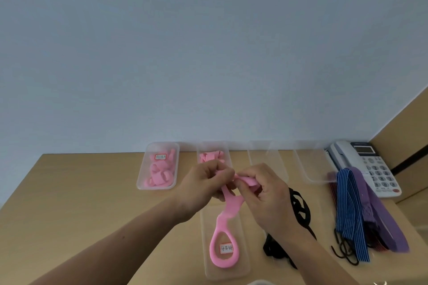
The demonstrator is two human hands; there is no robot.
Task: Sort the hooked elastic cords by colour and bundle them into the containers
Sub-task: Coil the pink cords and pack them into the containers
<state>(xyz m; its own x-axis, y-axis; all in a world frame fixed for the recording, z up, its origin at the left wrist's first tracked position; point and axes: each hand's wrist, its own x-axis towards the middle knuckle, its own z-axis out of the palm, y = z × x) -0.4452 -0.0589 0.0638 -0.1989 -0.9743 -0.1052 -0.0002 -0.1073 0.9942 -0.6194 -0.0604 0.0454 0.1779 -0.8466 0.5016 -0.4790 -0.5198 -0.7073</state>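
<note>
Nearest, straight below the fingers: a near tray [245,268] with a white label [226,249] on its floor, ringed by the hanging loop of the pink cord [229,210]. Cannot tell whether the loop touches the floor or hangs just over it.

Right of that, under the right wrist: a black cord [300,209] lying loose on the table [92,192].

Further right, well apart from the fingers: a blue striped cord [349,215] draped beside a purple cord [379,213], with black hooks [345,251] at the near ends.

Above the near tray, held off the table: left hand [203,188] and right hand [266,196], close together, fingers curled, each pinching the folded top end of the pink cord between thumb and fingertips.

Just beyond the left knuckles: a far tray [228,148] holding a pink bundle [209,156].

Left of the fingers: a left tray [141,183] filled with more pink cords.

Beyond the right fingers: two right trays [278,169], side by side.

Far right, by the wall: a white phone [370,169].
</note>
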